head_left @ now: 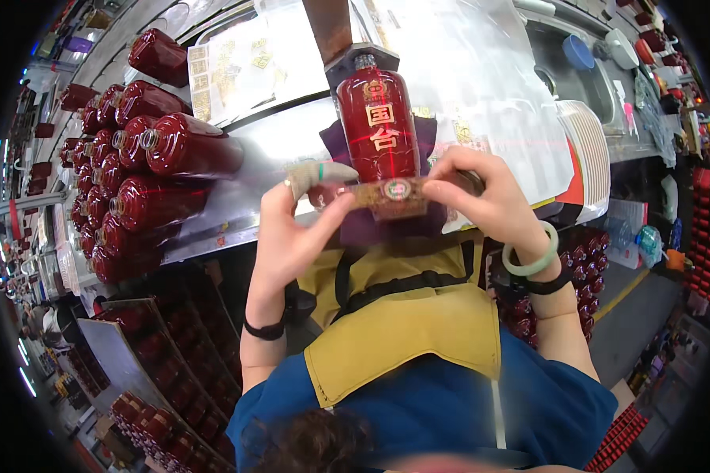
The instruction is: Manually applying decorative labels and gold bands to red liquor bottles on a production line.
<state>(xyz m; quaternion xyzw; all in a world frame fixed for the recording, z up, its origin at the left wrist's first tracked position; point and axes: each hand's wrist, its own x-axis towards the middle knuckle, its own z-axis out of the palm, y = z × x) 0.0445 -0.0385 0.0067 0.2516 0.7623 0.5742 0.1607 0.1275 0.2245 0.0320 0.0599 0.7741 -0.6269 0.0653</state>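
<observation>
1. The desk [276, 142] runs across the upper part of the view, with sheets of gold labels [237, 67] lying near its far edge.
2. A cluster of dark red bottles [134, 169] lies on its side at the desk's left end.
3. One red bottle [376, 126] sits mid-desk on a purple cloth [422, 138], near the front edge.
4. The left hand [288, 229], thumb wrapped in tape, pinches the left end of a gold-and-red label strip [390, 193].
5. The right hand [489, 197] pinches the strip's right end, pressing it across the bottle's lower body.
</observation>
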